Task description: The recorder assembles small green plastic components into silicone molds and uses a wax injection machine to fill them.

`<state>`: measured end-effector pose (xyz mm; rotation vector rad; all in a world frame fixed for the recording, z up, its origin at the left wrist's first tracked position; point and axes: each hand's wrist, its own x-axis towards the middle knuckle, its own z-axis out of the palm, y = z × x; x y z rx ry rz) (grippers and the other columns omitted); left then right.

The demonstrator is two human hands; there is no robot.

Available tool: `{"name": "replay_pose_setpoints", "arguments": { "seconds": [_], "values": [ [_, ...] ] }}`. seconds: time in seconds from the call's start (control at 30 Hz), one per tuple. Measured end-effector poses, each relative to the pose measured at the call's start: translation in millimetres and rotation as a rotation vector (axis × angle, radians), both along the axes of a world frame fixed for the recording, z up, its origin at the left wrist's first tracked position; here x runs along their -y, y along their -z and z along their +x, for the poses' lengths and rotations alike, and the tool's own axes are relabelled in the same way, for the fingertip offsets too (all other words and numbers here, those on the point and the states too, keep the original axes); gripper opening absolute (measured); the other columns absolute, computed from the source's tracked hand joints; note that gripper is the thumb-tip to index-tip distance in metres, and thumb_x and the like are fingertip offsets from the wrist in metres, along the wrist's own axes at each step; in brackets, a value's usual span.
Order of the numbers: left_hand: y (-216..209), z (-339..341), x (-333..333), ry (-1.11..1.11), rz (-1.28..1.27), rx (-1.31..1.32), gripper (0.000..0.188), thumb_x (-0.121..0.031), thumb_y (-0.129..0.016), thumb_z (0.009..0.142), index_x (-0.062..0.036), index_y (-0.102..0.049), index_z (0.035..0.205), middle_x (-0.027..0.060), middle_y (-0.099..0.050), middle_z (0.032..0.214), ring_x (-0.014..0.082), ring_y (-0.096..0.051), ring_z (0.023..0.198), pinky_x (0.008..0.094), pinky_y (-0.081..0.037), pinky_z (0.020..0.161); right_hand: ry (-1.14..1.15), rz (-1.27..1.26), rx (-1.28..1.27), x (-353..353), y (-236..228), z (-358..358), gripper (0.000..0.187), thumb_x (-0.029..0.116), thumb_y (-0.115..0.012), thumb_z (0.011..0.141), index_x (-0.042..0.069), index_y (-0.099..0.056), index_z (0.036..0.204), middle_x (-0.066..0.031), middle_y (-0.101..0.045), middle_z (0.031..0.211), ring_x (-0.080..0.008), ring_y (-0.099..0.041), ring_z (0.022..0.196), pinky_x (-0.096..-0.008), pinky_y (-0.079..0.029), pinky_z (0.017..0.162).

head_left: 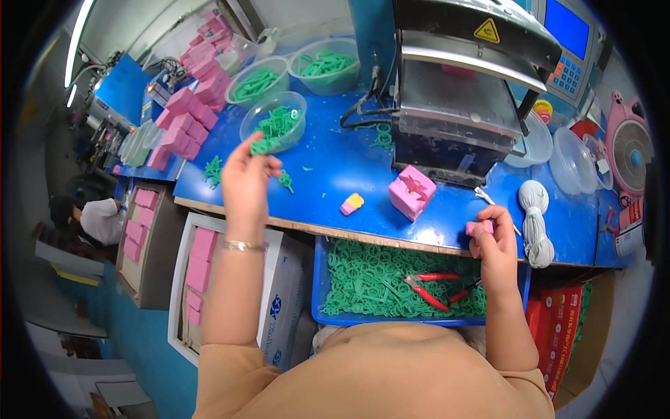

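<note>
At the left of the blue bench, my left hand [246, 174] is raised by the near rim of a clear round bowl [302, 133]. Its fingertips pinch a small green plastic piece [260, 146], and more such pieces fill the bowl. My right hand [493, 248], over the bench's front edge, has its fingers closed on a small pink block [479, 227]. Between the hands stands a larger pink block [412, 194] with a cut-out in its top. A small pink-and-yellow piece [352, 203] lies to its left.
A press machine [457, 105] stands behind the pink block. Below the bench edge, a blue tray [316, 279] holds green pieces and red-handled pliers [427, 290]. A grey-white cord bundle [534, 220] lies right. Pink blocks [185, 126] are stacked left; a person [100, 220] sits beyond.
</note>
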<state>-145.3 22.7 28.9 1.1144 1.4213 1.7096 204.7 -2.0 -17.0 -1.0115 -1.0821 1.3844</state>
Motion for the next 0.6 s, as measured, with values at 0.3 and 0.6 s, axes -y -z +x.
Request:
{"name": "replay_pose_setpoints", "arguments": {
  "seconds": [0.3, 0.6],
  "values": [
    [-1, 11, -4, -0.065, -0.007, -0.344, 0.045, 0.002, -0.052, 0.084, 0.0003, -0.039, 0.127, 0.0146, -0.051, 0.117, 0.0121, -0.057, 0.077, 0.0226, -0.046, 0.072, -0.104, 0.113, 0.033, -5, 10, 5, 0.026, -0.006, -0.050, 0.082, -0.002, -0.050, 0.109, -0.0065, -0.050, 0.104, -0.0124, -0.053, 0.093, -0.0241, -0.047, 0.081],
    [38, 87, 36, 0.133, -0.014, -1.113, 0.037, -0.010, -0.074, 0.067, -0.0005, -0.058, 0.099, 0.0141, -0.056, 0.099, 0.0289, -0.055, 0.089, 0.0355, -0.042, 0.084, -0.148, 0.177, -0.038, -5, 11, 4, 0.029, -0.002, -0.054, 0.085, -0.002, -0.050, 0.113, -0.0125, -0.057, 0.111, -0.0172, -0.057, 0.100, -0.0294, -0.044, 0.089]
  ]
}}
